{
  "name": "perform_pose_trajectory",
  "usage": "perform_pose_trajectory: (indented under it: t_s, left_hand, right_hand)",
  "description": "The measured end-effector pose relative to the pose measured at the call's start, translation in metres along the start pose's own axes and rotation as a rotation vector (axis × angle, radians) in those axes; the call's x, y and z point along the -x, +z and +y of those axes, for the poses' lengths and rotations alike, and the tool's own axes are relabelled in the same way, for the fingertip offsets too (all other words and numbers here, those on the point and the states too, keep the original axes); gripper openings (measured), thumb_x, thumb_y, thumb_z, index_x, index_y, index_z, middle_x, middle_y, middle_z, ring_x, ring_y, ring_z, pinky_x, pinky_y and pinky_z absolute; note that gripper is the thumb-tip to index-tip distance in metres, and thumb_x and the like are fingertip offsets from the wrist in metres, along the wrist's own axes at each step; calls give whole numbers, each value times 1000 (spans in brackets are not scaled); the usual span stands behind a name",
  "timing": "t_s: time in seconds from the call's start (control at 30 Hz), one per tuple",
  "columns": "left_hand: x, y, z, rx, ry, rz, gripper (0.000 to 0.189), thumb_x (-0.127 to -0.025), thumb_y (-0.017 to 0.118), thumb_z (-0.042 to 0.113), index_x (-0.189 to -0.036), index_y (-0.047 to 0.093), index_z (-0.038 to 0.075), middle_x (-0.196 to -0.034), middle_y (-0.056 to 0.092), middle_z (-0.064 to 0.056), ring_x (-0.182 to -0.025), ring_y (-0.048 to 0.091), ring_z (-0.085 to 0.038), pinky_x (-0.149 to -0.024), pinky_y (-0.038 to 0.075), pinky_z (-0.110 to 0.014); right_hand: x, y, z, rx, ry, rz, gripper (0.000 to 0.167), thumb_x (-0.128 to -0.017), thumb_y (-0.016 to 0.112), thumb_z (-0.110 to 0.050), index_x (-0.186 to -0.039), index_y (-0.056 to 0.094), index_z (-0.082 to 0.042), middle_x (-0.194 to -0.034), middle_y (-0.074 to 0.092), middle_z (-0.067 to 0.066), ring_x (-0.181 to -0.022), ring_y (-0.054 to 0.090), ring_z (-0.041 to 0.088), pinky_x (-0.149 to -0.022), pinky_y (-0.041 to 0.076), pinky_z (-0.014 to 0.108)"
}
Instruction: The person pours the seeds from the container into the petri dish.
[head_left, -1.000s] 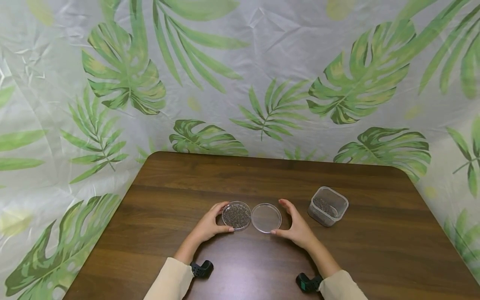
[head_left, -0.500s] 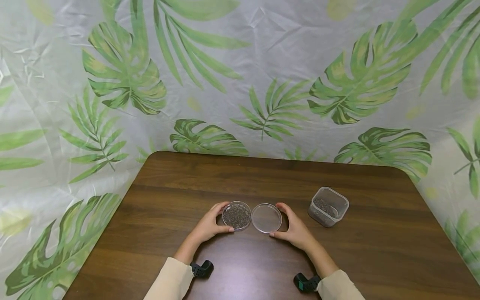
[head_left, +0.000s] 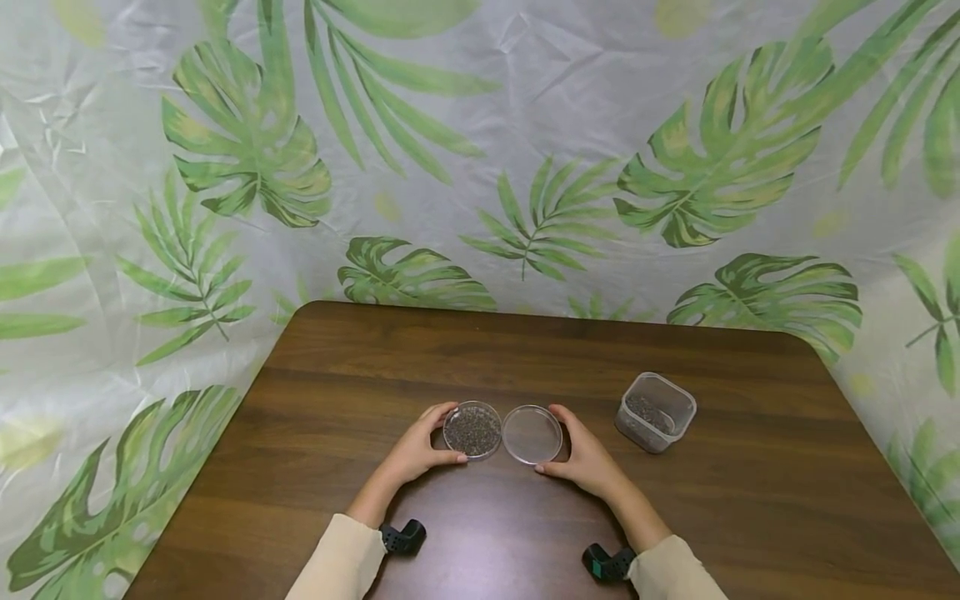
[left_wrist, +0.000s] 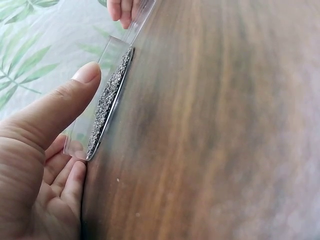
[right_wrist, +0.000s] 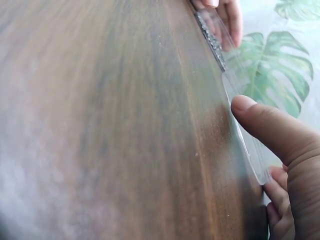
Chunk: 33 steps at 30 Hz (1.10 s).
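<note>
A clear petri dish (head_left: 472, 431) with dark grey granules spread in it sits on the wooden table. My left hand (head_left: 417, 447) holds its left side, thumb at the near edge and fingers at the far edge. In the left wrist view the granules (left_wrist: 107, 102) form a low layer under the clear wall. Right beside it lies an empty clear petri dish lid (head_left: 532, 435), seemingly touching the dish's rim. My right hand (head_left: 589, 458) holds this lid from the right, thumb near and fingers behind, as the right wrist view shows at the lid's edge (right_wrist: 247, 145).
To the right of my right hand stands a square clear plastic tub (head_left: 656, 412) with more dark granules in it. The brown table (head_left: 750, 500) ends at a leaf-printed cloth (head_left: 555, 150) behind. Each wrist carries a black strap-on device (head_left: 403, 538).
My right hand has moved slightly left and its fingers have closed in on the lid's edge. The left hand, dish, lid and tub look unmoved.
</note>
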<state>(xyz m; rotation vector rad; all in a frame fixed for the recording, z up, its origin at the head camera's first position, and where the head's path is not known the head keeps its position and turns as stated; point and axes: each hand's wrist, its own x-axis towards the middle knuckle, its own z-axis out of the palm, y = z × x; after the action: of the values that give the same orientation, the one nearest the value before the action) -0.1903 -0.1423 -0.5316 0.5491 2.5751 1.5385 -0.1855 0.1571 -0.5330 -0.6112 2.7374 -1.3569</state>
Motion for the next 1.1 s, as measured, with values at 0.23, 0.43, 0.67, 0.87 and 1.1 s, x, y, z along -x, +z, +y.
perform_pose_trajectory:
  t_s: [0.23,0.43,0.67,0.87,1.1]
  left_hand:
    - [0,0,-2,-4,-11,9,83,-64,82,22,-133,39,6,-131,40,-12,-115,44,-29,-97,35,-38]
    - [0,0,-3,-8,-20,11,83,-64,82,22,-134,39,6,-131,40,-11,-115,44,-28,-97,34,-38]
    - [-1,0,-1,-5,-19,11,84,-64,82,23,-134,39,6,-132,39,-12,-115,44,-29,-97,34,-38]
    - [0,1,-1,-1,-21,14,83,-64,82,22,-133,40,7,-131,40,-11,-115,44,-30,-97,35,-39]
    - [0,1,1,19,-11,19,83,-63,82,19,-133,40,5,-131,41,-14,-114,45,-31,-97,35,-40]
  right_hand:
    - [-2,2,-1,-16,-23,30,92,-63,82,-32,-136,33,-5,-133,42,12,-121,38,27,-96,32,48]
    - [-4,4,-1,-90,-55,62,90,-62,83,-24,-134,33,-4,-132,42,14,-122,36,26,-98,29,48]
    - [-4,2,-17,-258,-111,74,89,-64,80,-3,-133,25,8,-134,33,28,-126,27,38,-100,23,48]
    - [-2,-4,-40,-363,-87,56,89,-68,75,3,-134,17,13,-137,25,32,-127,22,42,-100,21,48]
    - [-5,1,-42,-500,-102,88,89,-69,72,8,-136,14,11,-139,19,31,-129,19,38,-103,19,43]
